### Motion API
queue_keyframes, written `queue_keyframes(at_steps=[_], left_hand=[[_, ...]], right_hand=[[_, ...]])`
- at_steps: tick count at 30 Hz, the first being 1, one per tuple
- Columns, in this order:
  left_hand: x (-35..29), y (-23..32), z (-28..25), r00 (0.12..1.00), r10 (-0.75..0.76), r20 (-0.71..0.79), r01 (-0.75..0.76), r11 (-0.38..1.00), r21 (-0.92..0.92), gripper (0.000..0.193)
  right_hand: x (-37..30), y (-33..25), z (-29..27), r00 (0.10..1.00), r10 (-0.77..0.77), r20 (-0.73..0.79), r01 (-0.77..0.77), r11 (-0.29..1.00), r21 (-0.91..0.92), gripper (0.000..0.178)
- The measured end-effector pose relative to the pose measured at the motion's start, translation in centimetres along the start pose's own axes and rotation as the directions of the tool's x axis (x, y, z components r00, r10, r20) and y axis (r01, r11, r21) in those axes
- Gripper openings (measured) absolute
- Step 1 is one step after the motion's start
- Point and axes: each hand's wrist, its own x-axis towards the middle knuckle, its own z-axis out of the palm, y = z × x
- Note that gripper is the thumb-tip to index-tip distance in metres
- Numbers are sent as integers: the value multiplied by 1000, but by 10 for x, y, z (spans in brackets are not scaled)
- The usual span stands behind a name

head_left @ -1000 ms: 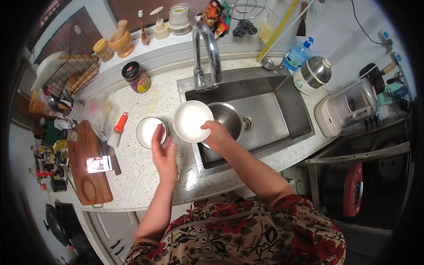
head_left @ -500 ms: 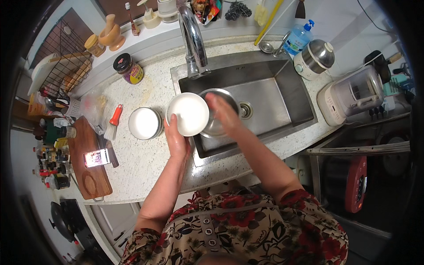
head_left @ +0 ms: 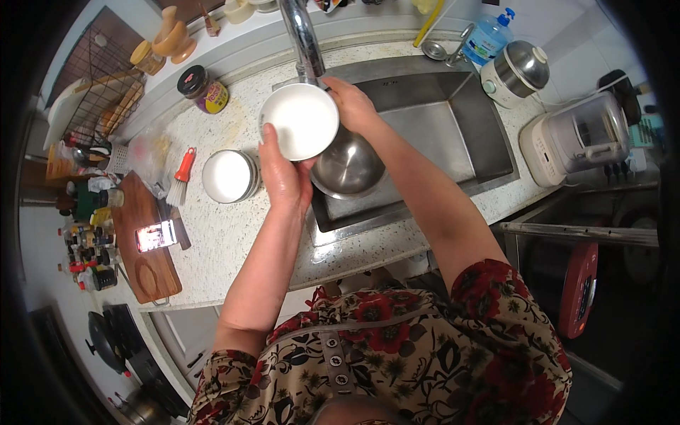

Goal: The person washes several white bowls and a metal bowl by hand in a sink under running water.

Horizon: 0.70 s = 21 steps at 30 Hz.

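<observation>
A white bowl (head_left: 299, 122) is held up at the left end of the stainless-steel sink (head_left: 453, 127), just below the tall chrome faucet (head_left: 303, 39), its smooth inside facing up toward the wearer. The left hand (head_left: 285, 173) is clamped on its near edge, thumb pressed over the rim and the fingers passing underneath. The right hand (head_left: 352, 105) lies against the far right side of the rim; its fingertips are hidden behind the bowl, so I cannot tell whether they pinch it or only touch it.

Beneath the hands, a round metal basin (head_left: 347, 164) sits in the sink. To the left, a stack of white bowls (head_left: 227, 176) rests on the speckled countertop (head_left: 227, 248), with an orange-handled brush (head_left: 185, 165) beyond it and a dark-lidded jar (head_left: 203, 90) farther back.

The bowl looks like glazed ceramic: probably stiff, moderately light, and likely to chip or break if it knocks the faucet or the sink edge. The left hand has a wet-looking sheen, so the glaze may be slippery. The surest hold would be thumb over the rim with fingers spread under the base, and the second hand steadying the opposite side.
</observation>
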Motion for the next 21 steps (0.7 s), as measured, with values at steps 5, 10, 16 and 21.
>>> queue_keyframes(at_steps=[5,10,16,21], left_hand=[[-7,-4,14,1000,-22,-10,21,999,-32,58],[-11,-12,38,998,-57,38,57,998,8,62],[-9,-14,31,999,-49,-9,49,998,28,62],[-6,-24,24,996,-81,30,82,996,-43,61]], right_hand=[[-7,-10,-2,998,-30,55,31,999,-29,34],[-8,49,11,991,134,15,-133,957,259,32],[-24,-19,-25,958,155,241,-174,983,61,40],[-52,60,9,952,36,-305,-41,999,-11,47]])
